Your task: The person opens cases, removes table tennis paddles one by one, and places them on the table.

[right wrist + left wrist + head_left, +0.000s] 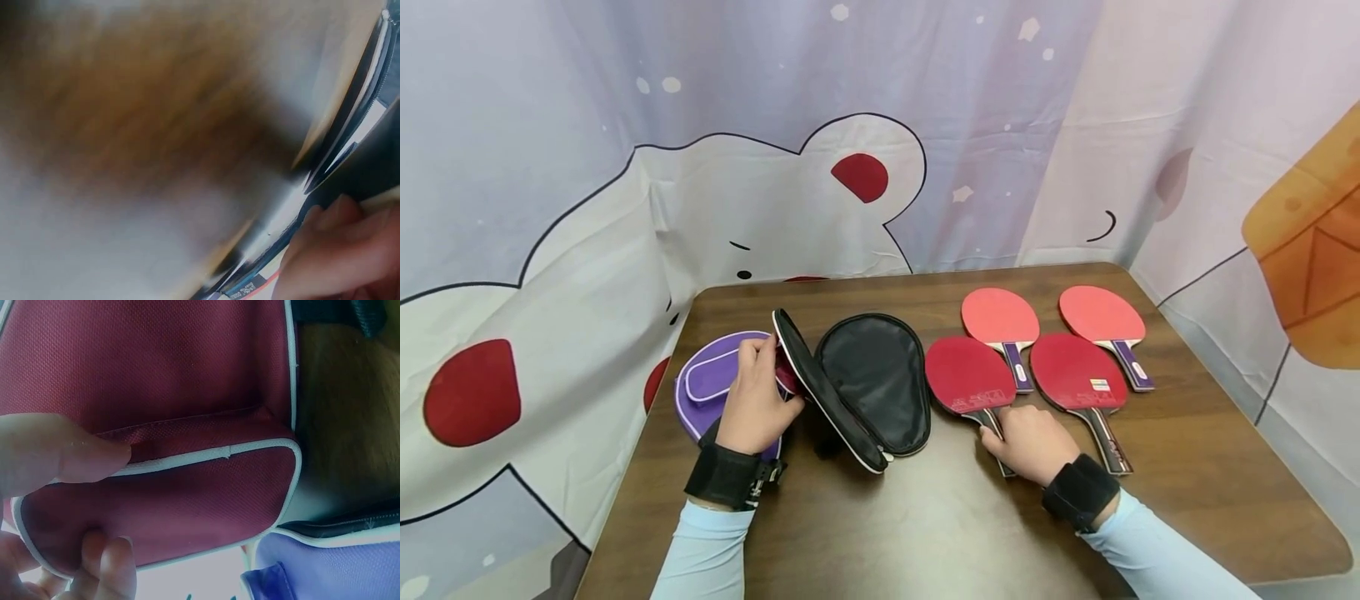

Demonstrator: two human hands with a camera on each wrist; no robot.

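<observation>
Brown wooden table [925, 517] holds an open dark-red fabric paddle case [850, 383]. I see my left hand [752, 404] pinching its raised flap. My right hand [1030, 442] grips the nearest dark-red paddle [970, 379] by its handle. Judging from this, packing is underway; next calls for sliding that paddle inside.

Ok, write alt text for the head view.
A left hand grips a maroon case beside an open black case, while the right hand holds a paddle handle. Four red paddles and a purple case lie on a brown table.
</observation>
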